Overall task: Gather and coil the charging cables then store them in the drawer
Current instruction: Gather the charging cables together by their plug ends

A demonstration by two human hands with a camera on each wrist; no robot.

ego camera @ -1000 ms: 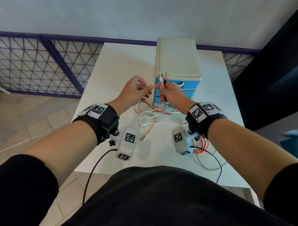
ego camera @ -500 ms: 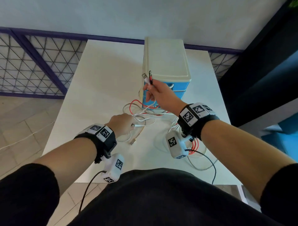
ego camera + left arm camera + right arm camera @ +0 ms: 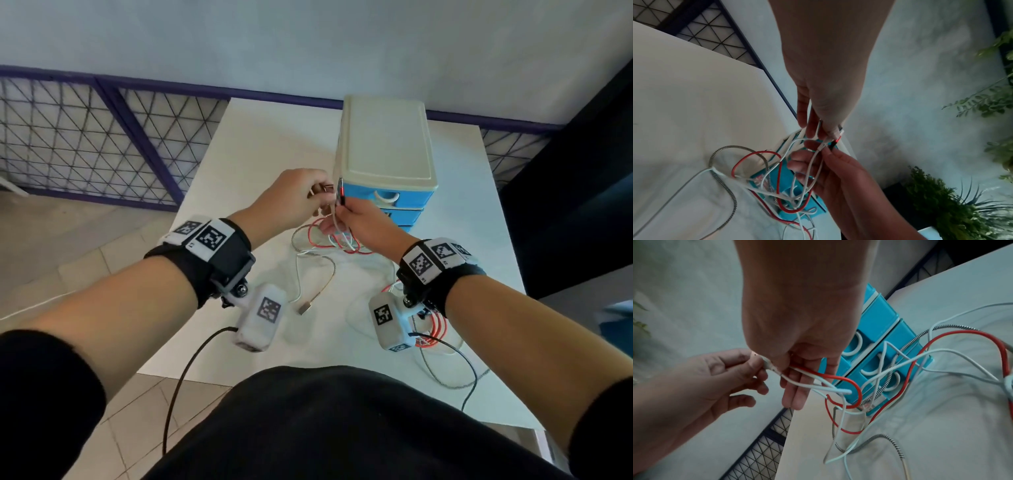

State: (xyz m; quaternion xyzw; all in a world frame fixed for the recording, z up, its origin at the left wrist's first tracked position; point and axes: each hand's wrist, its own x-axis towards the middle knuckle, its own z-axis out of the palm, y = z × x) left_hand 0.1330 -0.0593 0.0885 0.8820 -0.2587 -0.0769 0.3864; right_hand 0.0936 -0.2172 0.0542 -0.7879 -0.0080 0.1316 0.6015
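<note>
My right hand (image 3: 337,214) is raised in front of the blue drawer unit (image 3: 387,150) and pinches the ends of a red cable (image 3: 346,244) and a white cable (image 3: 807,382). My left hand (image 3: 320,197) is right beside it, pinching a cable plug (image 3: 326,187) at the fingertips. In the left wrist view the left hand (image 3: 816,129) holds the plug just above the right hand (image 3: 828,162). The cables hang down in a loose tangle onto the white table (image 3: 260,164). A braided cable (image 3: 322,274) lies there, ending in a USB plug (image 3: 305,308). The drawers (image 3: 877,331) look closed.
A red cable coil (image 3: 436,329) and a grey braided loop (image 3: 455,385) lie on the table under my right wrist. A wire-mesh fence (image 3: 85,144) runs along the left behind the table. The table's left and front edges drop to a tiled floor.
The left hand went down to the table among the cables half a second ago and is now raised again beside the right hand, holding a plug. The right hand kept its grip.
</note>
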